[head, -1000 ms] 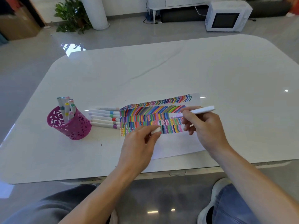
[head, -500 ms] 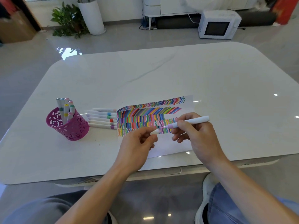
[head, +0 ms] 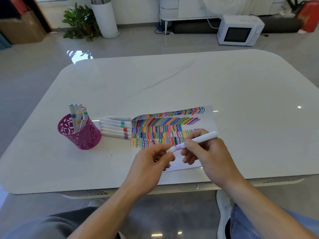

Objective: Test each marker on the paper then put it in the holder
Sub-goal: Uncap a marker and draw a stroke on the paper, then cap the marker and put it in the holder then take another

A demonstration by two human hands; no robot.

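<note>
Farthest left, a magenta cut-out metal holder (head: 81, 135) stands upright on the glossy white table (head: 172, 87). A bunch of white markers with coloured caps (head: 78, 116) stands inside it. Just beside it to the right, a row of white markers with coloured bands (head: 115, 127) lies flat on the table, side by side. Their right ends reach the left edge of the paper, but whether they touch it or slip under it I cannot tell. Next, the white sheet of paper (head: 160, 128) lies flat near the table's front edge, its upper part filled with rows of many-coloured strokes. Over its blank lower part the left hand (head: 150, 163) has curled fingers, with thumb and forefinger pinching the left end of a white marker with a pale pink band (head: 198, 139). The right hand (head: 208, 156) grips that marker's barrel in curled fingers, and the far end slants up and to the right. The marker sits between the two hands, over the paper.
</note>
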